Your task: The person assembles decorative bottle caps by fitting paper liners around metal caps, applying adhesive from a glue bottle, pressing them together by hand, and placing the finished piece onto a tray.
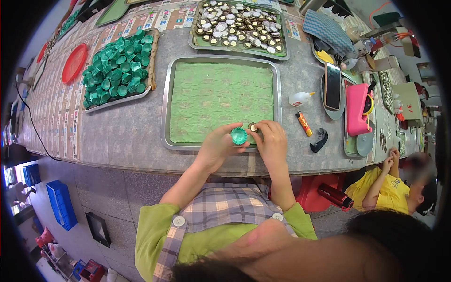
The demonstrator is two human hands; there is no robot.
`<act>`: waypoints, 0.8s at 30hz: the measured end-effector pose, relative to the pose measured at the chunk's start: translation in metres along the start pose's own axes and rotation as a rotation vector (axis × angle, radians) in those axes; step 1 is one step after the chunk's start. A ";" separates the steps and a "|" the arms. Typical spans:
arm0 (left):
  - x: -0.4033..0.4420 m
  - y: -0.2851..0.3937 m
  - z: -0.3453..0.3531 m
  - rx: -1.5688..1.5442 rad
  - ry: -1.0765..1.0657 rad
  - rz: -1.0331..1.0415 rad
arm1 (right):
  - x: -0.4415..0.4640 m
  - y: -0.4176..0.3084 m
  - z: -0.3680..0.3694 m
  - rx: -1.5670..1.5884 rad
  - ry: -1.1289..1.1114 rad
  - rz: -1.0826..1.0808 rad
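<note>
A small green fluted cup [238,136] is held in my left hand [216,146], its open side facing up toward me. My right hand [271,143] pinches a small dark round piece [252,127] with a pale patch on it, just beside the cup. Both hands are over the near edge of a metal tray [165,103] lined with green sheet. To the left, a heap of similar green cups [120,66] fills another tray. Many round dark and white pieces [237,28] lie in a tray at the back.
Right of the lined tray are a white glue bottle [300,98], an orange tube [304,123], a black curved object [319,140], a phone [332,87] and a pink tape dispenser [358,110]. A red plate [74,63] lies far left. Another person in yellow [385,188] sits at right.
</note>
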State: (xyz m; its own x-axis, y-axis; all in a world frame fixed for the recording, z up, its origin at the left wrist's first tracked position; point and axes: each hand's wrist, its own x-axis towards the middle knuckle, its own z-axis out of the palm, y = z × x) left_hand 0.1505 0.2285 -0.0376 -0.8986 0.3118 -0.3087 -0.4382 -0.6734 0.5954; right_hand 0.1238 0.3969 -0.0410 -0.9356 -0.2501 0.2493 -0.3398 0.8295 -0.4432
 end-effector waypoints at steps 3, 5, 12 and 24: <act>0.000 -0.003 -0.006 -0.057 -0.060 0.024 | 0.004 0.004 -0.012 0.081 0.124 -0.008; 0.001 -0.003 -0.004 -0.075 -0.072 0.024 | 0.004 0.016 -0.025 0.186 0.300 0.144; 0.004 -0.007 -0.001 -0.112 -0.068 0.044 | 0.026 0.081 -0.036 0.281 0.571 0.334; -0.002 -0.002 0.001 -0.244 -0.091 -0.013 | 0.056 0.106 -0.034 0.296 0.097 0.428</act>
State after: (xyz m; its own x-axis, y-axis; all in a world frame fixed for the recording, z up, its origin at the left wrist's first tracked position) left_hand 0.1531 0.2300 -0.0378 -0.8962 0.3726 -0.2408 -0.4410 -0.8075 0.3917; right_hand 0.0389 0.4880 -0.0454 -0.9881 0.1392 0.0650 0.0451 0.6672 -0.7435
